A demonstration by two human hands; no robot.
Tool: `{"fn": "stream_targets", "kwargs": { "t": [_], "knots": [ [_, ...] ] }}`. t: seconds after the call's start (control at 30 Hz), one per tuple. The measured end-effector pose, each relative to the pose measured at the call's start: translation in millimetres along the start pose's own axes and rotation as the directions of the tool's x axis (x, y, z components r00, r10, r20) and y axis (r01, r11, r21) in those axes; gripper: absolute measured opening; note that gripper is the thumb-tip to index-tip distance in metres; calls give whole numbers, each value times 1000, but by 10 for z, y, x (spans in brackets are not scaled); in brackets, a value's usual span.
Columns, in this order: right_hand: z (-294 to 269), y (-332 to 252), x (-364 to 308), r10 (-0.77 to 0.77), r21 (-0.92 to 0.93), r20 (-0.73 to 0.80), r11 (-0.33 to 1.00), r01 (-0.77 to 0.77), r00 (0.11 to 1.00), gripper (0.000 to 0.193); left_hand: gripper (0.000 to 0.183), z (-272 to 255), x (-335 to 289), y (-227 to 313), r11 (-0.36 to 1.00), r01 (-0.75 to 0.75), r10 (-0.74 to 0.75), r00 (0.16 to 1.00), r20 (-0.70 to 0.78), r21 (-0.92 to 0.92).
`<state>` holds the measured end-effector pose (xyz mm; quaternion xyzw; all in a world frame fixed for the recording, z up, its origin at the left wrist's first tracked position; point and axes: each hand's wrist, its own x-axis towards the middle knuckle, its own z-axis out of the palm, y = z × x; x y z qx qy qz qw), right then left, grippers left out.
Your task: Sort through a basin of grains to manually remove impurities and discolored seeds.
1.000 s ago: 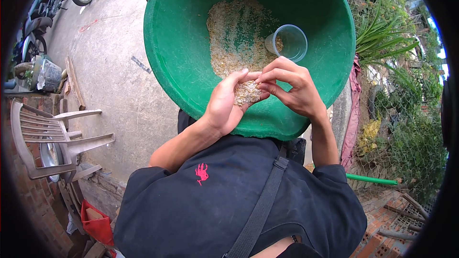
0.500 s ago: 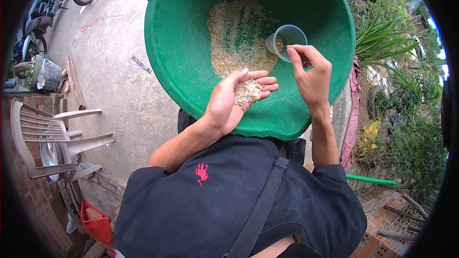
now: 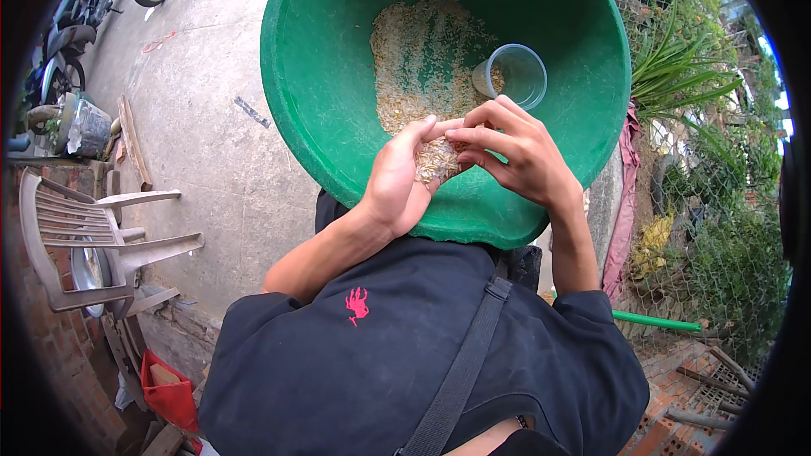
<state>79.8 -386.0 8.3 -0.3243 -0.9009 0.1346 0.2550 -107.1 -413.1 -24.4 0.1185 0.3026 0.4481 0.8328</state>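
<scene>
A handful of pale, husked grain lies in the cupped palm of my left hand, held over the near side of a large green tub. From the right, my right hand reaches across with thumb and forefinger bent together, their tips at the grain in the palm. What those fingertips pinch is too small to make out. More grain is spread over the tub's bottom. Beyond my right hand a clear plastic cup lies tipped inside the tub, with some grain in it.
On the left stand a plastic chair, a grey bucket and motorbikes on the concrete floor. A wire fence with plants runs along the right. A green pole sticks out beside my right arm.
My right hand has moved from beside the cup down and left to the grain in my left palm. The left hand stays nearly where it was.
</scene>
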Motion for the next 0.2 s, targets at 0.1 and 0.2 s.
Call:
{"fn": "stream_targets", "kwargs": {
  "t": [0.1,0.2],
  "knots": [
    [17,36,-21,0,26,19,1000,-1,1000,33,48,-62,27,-24,1000,-1,1,997,71,-6],
    [38,72,-50,-29,9,38,1000,29,999,32,49,-125,57,-39,1000,10,-12,995,100,24]
  ]
}}
